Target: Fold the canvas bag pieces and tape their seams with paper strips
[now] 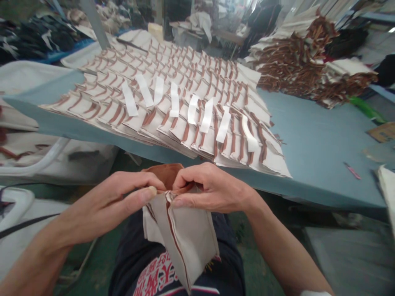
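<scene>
Close to my body hangs a sewn fabric piece (pixel 194 230), off-white outside with brown cloth (pixel 166 174) showing at its top opening. My left hand (pixel 132 197) pinches its upper edge on the left, thumb on the near side. My right hand (pixel 210 189) grips the same edge just to the right, by the top of a seam with a brown strip. The fingertips inside the opening are partly hidden by the cloth. The piece's lower part tapers to a point above my lap.
A blue-grey table (pixel 308 139) lies ahead, bearing overlapping rows of similar off-white pieces (pixel 173 82). Several white strips (pixel 206 115) lie across them. Brown and off-white stacks (pixel 290 61) stand at the back right. A small pink tool (pixel 352 170) lies at right. White plastic tubs (pixel 31 74) are at left.
</scene>
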The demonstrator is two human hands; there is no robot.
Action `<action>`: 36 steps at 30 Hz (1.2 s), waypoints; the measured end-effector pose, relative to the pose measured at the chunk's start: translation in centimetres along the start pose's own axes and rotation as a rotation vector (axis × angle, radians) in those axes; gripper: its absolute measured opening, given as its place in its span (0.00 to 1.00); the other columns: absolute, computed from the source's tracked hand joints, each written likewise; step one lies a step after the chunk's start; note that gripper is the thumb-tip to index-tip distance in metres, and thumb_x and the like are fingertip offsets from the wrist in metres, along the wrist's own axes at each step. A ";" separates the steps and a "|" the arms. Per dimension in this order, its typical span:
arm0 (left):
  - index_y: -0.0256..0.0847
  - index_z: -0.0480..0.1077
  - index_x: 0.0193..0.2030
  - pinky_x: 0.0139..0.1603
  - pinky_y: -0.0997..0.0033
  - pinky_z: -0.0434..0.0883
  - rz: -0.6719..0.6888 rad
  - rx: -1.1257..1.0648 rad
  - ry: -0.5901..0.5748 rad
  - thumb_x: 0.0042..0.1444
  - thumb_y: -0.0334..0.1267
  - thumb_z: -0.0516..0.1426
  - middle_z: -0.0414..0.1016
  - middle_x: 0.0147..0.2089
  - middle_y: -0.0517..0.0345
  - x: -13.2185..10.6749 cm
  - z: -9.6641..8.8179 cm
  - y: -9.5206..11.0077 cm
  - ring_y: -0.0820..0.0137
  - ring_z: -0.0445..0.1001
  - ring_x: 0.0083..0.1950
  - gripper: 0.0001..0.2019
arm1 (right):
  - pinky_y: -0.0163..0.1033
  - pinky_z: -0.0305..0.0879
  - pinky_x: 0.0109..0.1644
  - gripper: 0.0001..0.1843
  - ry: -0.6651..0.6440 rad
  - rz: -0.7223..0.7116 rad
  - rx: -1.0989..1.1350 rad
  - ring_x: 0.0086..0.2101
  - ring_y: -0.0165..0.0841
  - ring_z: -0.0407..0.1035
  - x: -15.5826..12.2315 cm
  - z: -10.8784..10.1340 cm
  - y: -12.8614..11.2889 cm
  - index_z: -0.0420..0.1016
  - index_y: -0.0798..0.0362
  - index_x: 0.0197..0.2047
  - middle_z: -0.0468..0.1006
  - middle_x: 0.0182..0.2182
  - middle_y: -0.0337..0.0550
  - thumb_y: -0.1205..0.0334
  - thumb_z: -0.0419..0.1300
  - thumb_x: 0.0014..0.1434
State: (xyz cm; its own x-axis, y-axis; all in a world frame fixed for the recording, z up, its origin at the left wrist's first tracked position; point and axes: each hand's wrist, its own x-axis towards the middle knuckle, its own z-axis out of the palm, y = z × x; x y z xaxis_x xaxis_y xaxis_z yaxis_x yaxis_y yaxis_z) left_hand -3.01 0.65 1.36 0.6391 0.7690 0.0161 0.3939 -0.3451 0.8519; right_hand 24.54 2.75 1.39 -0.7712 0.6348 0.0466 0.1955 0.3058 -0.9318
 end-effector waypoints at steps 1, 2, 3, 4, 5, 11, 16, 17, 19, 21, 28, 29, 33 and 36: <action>0.46 0.87 0.44 0.40 0.74 0.79 0.022 -0.009 -0.006 0.73 0.45 0.58 0.90 0.41 0.56 0.5 0.1 0.3 0.62 0.85 0.39 0.16 | 0.34 0.60 0.37 0.28 -0.012 -0.011 -0.005 0.33 0.29 0.67 0.1 0.0 -0.1 0.78 0.53 0.38 0.78 0.32 0.37 0.35 0.69 0.73; 0.47 0.87 0.43 0.40 0.75 0.79 0.025 -0.012 -0.003 0.72 0.44 0.58 0.90 0.39 0.57 0.8 0.2 0.6 0.63 0.85 0.38 0.14 | 0.35 0.59 0.37 0.28 -0.018 -0.021 -0.006 0.33 0.29 0.67 0.3 0.0 -0.2 0.78 0.53 0.37 0.77 0.32 0.37 0.36 0.68 0.73; 0.47 0.87 0.42 0.39 0.76 0.79 0.022 -0.012 0.002 0.70 0.43 0.59 0.90 0.38 0.59 1.1 0.3 0.8 0.64 0.84 0.37 0.13 | 0.35 0.59 0.37 0.28 -0.017 -0.027 -0.001 0.33 0.29 0.66 0.3 0.0 -0.1 0.78 0.54 0.37 0.76 0.32 0.37 0.36 0.68 0.73; 0.46 0.87 0.40 0.39 0.77 0.78 0.017 -0.012 0.004 0.68 0.42 0.60 0.89 0.36 0.60 1.4 0.5 1.0 0.65 0.84 0.36 0.12 | 0.35 0.58 0.37 0.27 -0.011 -0.028 0.007 0.33 0.29 0.65 0.3 0.0 0.0 0.78 0.54 0.37 0.76 0.32 0.36 0.37 0.68 0.74; 0.46 0.87 0.39 0.38 0.77 0.78 0.011 -0.014 0.005 0.67 0.41 0.60 0.89 0.35 0.61 1.5 0.6 1.0 0.67 0.84 0.35 0.12 | 0.35 0.58 0.37 0.27 -0.003 -0.025 0.020 0.32 0.28 0.65 0.3 0.1 0.2 0.78 0.54 0.37 0.76 0.32 0.36 0.38 0.68 0.74; 0.43 0.83 0.35 0.32 0.79 0.73 -0.044 -0.069 0.002 0.63 0.40 0.59 0.84 0.30 0.63 1.7 1.3 0.7 0.71 0.78 0.30 0.11 | 0.34 0.58 0.36 0.27 0.013 0.038 0.093 0.32 0.28 0.63 0.1 0.5 1.2 0.78 0.55 0.39 0.74 0.31 0.34 0.37 0.70 0.72; 0.41 0.81 0.34 0.29 0.79 0.70 -0.142 -0.142 0.009 0.62 0.45 0.61 0.81 0.29 0.62 1.6 1.8 0.1 0.71 0.74 0.29 0.12 | 0.34 0.59 0.36 0.28 0.008 0.050 0.099 0.33 0.29 0.63 0.4 0.7 1.4 0.78 0.54 0.39 0.74 0.31 0.35 0.34 0.70 0.71; 0.41 0.81 0.34 0.28 0.79 0.70 -0.155 -0.167 0.011 0.62 0.44 0.61 0.80 0.29 0.62 1.6 2.0 -0.1 0.71 0.74 0.29 0.12 | 0.34 0.59 0.36 0.29 0.009 0.054 0.115 0.33 0.29 0.63 0.4 0.7 1.4 0.77 0.54 0.39 0.74 0.31 0.35 0.33 0.70 0.70; 0.40 0.81 0.34 0.28 0.79 0.69 -0.158 -0.227 0.015 0.62 0.44 0.62 0.80 0.29 0.62 1.6 2.2 -0.3 0.72 0.73 0.28 0.11 | 0.34 0.59 0.36 0.30 0.009 0.071 0.164 0.32 0.29 0.62 0.4 0.8 1.4 0.77 0.54 0.38 0.73 0.31 0.35 0.33 0.71 0.69; 0.40 0.80 0.33 0.28 0.80 0.68 -0.145 -0.274 0.032 0.62 0.43 0.62 0.78 0.28 0.63 1.6 2.5 -0.4 0.73 0.73 0.28 0.11 | 0.34 0.60 0.36 0.30 0.009 0.083 0.217 0.32 0.29 0.61 0.4 0.9 1.4 0.77 0.54 0.38 0.71 0.30 0.34 0.33 0.72 0.68; 0.40 0.76 0.28 0.25 0.80 0.62 -0.052 -0.242 0.143 0.61 0.40 0.60 0.70 0.25 0.67 1.5 3.3 -0.1 0.76 0.65 0.25 0.11 | 0.34 0.59 0.36 0.20 0.082 0.044 0.167 0.31 0.28 0.62 0.3 1.5 1.2 0.75 0.53 0.36 0.70 0.28 0.32 0.46 0.70 0.71; 0.40 0.75 0.28 0.24 0.80 0.61 -0.049 -0.225 0.157 0.61 0.40 0.60 0.70 0.25 0.68 1.5 3.4 0.0 0.76 0.65 0.25 0.11 | 0.34 0.59 0.36 0.18 0.093 0.037 0.147 0.31 0.28 0.62 0.3 1.6 1.1 0.75 0.53 0.36 0.70 0.28 0.32 0.49 0.69 0.71; 0.41 0.74 0.27 0.22 0.80 0.59 -0.057 -0.162 0.185 0.59 0.39 0.59 0.66 0.23 0.69 1.4 3.4 0.3 0.77 0.61 0.23 0.10 | 0.34 0.59 0.36 0.14 0.100 0.023 0.082 0.31 0.28 0.63 0.2 1.7 0.6 0.76 0.53 0.37 0.72 0.29 0.33 0.52 0.68 0.70; 0.41 0.76 0.27 0.22 0.81 0.60 -0.061 -0.078 0.175 0.60 0.39 0.60 0.68 0.22 0.68 1.1 3.0 0.7 0.77 0.63 0.23 0.11 | 0.34 0.57 0.35 0.16 0.080 0.038 0.081 0.30 0.27 0.62 0.4 1.8 0.4 0.75 0.53 0.37 0.72 0.29 0.33 0.50 0.69 0.69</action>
State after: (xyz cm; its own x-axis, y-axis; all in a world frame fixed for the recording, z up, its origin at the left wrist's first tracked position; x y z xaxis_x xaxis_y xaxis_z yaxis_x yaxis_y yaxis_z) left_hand -0.02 -0.37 0.40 0.4885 0.8712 0.0485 0.3716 -0.2580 0.8918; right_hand 23.27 1.83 0.39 -0.7126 0.7007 0.0364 0.1718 0.2245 -0.9592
